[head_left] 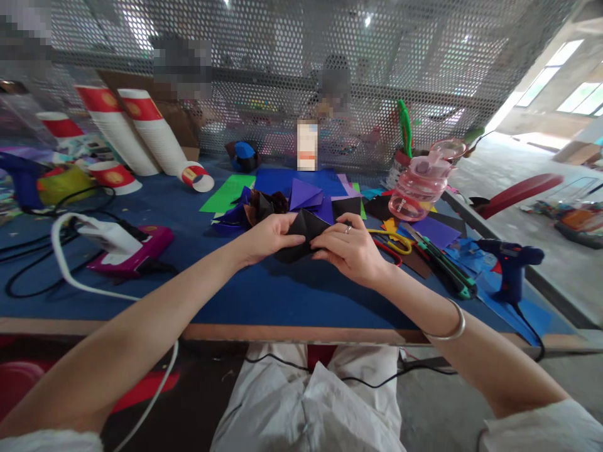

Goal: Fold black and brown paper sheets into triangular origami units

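Observation:
Between my two hands is a piece of folded black paper (307, 225), raised a little over the blue tabletop. My left hand (277, 235) pinches its left side, thumb lying on top. On the right side, the fingers of my right hand (349, 246) are closed on the same paper; a ring and a bracelet show on that arm. Just behind lie folded purple paper (305, 194) and a dark bunch of crumpled brown and purple paper (259, 207). Scissors with yellow and red handles (393, 242) rest beside my right hand.
A green utility knife (445, 260) and a blue glue gun (511, 267) lie at the right, near a pink bottle (417, 188). To the left sit a magenta power strip (134, 251) with cables and stacked paper cups (155, 135). A perforated metal screen (264, 81) stands behind.

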`<state>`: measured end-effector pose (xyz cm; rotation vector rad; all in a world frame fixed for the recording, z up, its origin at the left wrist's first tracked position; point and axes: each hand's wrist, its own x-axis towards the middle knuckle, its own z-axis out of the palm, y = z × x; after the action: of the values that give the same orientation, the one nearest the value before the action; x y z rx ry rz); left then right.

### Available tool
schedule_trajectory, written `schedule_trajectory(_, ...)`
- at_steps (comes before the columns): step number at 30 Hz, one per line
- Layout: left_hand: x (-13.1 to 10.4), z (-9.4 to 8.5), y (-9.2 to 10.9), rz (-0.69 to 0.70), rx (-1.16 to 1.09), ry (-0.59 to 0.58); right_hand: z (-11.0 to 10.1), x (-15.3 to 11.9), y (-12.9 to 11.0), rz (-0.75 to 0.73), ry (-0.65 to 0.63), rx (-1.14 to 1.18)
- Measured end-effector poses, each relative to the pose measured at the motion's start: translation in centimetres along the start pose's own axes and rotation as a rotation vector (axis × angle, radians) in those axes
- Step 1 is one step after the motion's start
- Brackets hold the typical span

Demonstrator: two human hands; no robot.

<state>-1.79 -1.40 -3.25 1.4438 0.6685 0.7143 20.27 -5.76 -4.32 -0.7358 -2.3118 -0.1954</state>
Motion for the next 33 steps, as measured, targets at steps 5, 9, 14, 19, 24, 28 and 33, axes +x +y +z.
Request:
schedule_trajectory(5,-0.4,0.9,0.0,-0.016,0.052,-0.049,0.4,0.1,-0.8,0.218,0.140,0.015)
schedule_trajectory(9,-0.8,1.5,0.1,-0.020,0.020,-0.066,0.4,0.2,-1.3,0.333,0.251,0.065)
schedule_trajectory(14,-1.2,2.1,0.6,0.038,0.075,-0.105,0.8,0.2,-1.2,0.362,0.250,0.205)
schedule_trajectory(19,-1.1,2.3,0.1,0.139,0.149,-0.105,1.0,0.3,-1.2,0.401,0.335,0.257)
schedule_trajectory(24,-0.9,2.2,-0.5,0.165,0.178,-0.111,0.8,0.4,-1.4,0.435,0.380,0.324)
schedule_trajectory(28,-0.9,2.4,-0.4,0.174,0.185,-0.104,0.9,0.5,-1.4,0.505,0.371,0.376)
schedule_trajectory(33,-0.8,2.4,-0.5,0.181,0.250,-0.076,1.1,0.4,-1.2,0.577,0.369,0.423)
